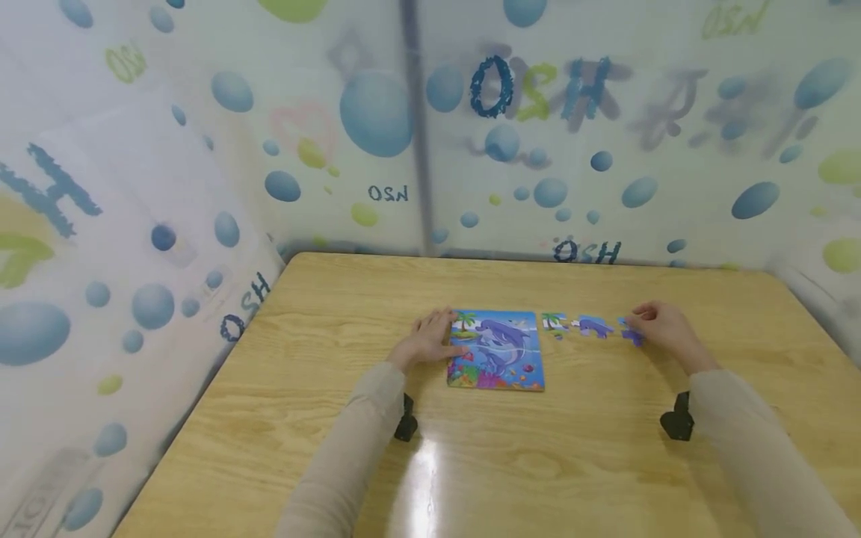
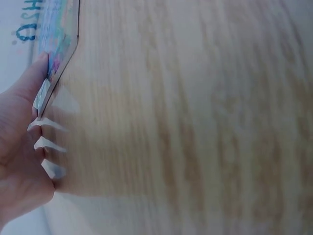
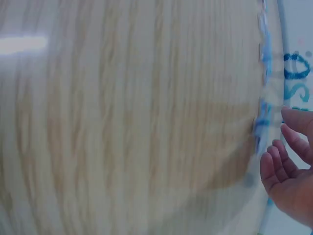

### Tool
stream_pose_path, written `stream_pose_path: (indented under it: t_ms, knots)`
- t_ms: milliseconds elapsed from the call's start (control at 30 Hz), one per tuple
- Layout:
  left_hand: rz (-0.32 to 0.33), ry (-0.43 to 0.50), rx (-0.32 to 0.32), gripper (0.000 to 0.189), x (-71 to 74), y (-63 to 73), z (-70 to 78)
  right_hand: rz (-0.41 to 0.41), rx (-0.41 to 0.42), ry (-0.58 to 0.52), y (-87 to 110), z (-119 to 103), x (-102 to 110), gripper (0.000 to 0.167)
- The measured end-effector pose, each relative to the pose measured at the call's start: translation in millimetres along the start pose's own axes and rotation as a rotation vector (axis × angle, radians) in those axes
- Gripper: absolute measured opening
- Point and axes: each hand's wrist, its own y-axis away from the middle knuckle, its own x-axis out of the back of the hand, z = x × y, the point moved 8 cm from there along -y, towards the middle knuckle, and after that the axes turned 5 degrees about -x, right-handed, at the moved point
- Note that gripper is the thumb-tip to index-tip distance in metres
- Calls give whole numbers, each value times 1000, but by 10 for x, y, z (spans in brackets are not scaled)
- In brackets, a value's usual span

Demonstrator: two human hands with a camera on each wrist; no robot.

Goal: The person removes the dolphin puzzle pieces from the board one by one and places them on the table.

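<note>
On the bench [image 1: 471,463], our spread left hand [image 1: 425,340] rests against the dolphin board [image 1: 501,351], while our loosely curled, seemingly empty right hand [image 1: 662,329] is at the rightmost puzzle piece [image 1: 632,337], which we should nudge lightly, keeping it flat

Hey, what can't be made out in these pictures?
Left edge of the dolphin board: head view, partly covered by left grip.
Rightmost puzzle piece: head view, partly behind the right grip.
The dolphin board: left wrist view, blurred, cut off at top.
The right grip: right wrist view, cut off by right edge.
</note>
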Motion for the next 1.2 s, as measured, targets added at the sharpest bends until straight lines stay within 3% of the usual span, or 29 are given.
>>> stream_pose_path:
  t_ms: [200, 433, 667, 800, 900, 1200]
  knots:
    - [7, 57, -32, 76, -27, -15, -94, -44, 90, 16, -50, -510, -146, 43]
    - [-46, 31, -53, 88, 0, 30, -114, -148, 260, 20, -79, -1241, -561, 33]
    - [43, -27, -104, 73, 40, 84, 0, -231, 401, 57, 23, -1820, -981, 27]
    - [68, -145, -131, 55, 32, 118, 59, -265, 436, 81, 70, -2003, -1176, 25]
    - [57, -178, -139, 48, 23, 128, 104, -311, 435, 96, 100, -2092, -1305, 29]
    - [-26, -91, -122, 66, -4, 168, 212, -383, 399, 151, 133, -2191, -1541, 49]
